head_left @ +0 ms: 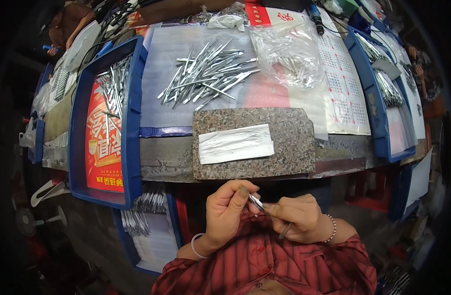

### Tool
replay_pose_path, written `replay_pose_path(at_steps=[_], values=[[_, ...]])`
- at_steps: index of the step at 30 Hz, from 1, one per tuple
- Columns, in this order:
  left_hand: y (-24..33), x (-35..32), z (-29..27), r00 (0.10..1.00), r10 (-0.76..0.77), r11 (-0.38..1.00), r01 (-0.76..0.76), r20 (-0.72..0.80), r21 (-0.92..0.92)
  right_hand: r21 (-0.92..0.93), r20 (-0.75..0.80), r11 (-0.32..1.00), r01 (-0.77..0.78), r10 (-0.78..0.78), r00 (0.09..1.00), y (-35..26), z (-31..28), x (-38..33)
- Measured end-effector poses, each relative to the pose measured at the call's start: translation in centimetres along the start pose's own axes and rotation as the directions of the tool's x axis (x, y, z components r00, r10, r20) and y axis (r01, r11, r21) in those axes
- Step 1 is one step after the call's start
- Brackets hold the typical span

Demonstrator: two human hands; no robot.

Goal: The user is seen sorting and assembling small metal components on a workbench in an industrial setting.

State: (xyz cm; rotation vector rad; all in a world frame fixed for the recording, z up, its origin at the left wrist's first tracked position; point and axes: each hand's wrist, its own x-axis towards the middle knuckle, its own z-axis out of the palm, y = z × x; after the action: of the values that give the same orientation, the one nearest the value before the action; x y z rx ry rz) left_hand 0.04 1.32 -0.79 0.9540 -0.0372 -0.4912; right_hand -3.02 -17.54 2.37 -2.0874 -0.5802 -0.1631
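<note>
Both my hands are close to my chest, below the bench edge. My left hand pinches the tip of a slim metal tweezer-like piece between thumb and fingers. My right hand is closed around the other end of the same piece, and a thin dark tool sticks down out of its fist. A granite slab with a sheet of white paper on it lies just beyond my hands. Further back sits a loose pile of similar metal pieces.
A blue tray on the left holds more metal pieces and a red printed sheet. Another blue tray stands at the right. A clear plastic bag of pieces lies at the back. A lower blue bin holds bundled pieces by my left elbow.
</note>
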Motion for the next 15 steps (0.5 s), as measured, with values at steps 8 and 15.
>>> replay_pose_path(at_steps=[8, 15], values=[[0.6, 0.0, -1.2, 0.999, 0.011, 1.0, -0.011, -0.054, 0.009, -0.159, 0.095, 0.98, 0.122, -0.108, 0.99, 0.0, 1.1, 1.8], [2.0, 1.1, -3.2, 0.999, 0.008, 1.0, -0.008, -0.033, -0.004, -0.123, 0.106, 0.955, 0.269, -0.257, 0.961, 1.6, 1.1, 5.0]])
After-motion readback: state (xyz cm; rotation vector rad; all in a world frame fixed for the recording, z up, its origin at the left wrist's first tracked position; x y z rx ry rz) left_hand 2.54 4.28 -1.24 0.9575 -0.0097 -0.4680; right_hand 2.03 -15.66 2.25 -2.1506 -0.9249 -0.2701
